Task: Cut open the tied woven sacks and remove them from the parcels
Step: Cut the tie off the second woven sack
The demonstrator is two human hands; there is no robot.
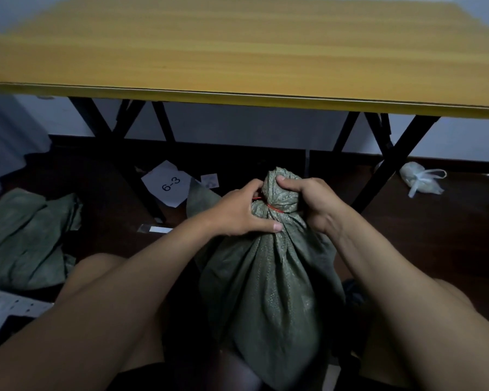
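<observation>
Left fingers (256, 187): curling against the left side of the sack's gathered neck, right at the red tie (274, 208); the fingertips are lying hidden against the cloth, so whether they are pinching the tie itself cannot be told.
Left thumb (275, 226): stretching out flat and pressing on the cloth just below the tie.
Left hand (239, 211): sitting at centre frame, its forearm running down to the lower left.
Right fingers (287, 183): the thumb and fingers are wrapping round the bunched top knob above the tie, pressed close together and gripping it.
Right hand (312, 201): lying just right of centre, its forearm running off to the lower right.
Green woven sack (268, 294): standing upright between the person's knees in the lower centre, filled out and bulging, its mouth being held shut by the thin red tie.
Empty green sacks (26, 238): lying crumpled on the dark floor at the left edge.
Paper sheet (168, 184): lying on the floor under the table, left of the hands, bearing the marking 6-3.
White plastic bag (419, 180): sitting knotted on the floor at the right, beside a table leg.
Yellow wooden table (237, 46): filling the upper half of the frame, standing on black crossed legs.
</observation>
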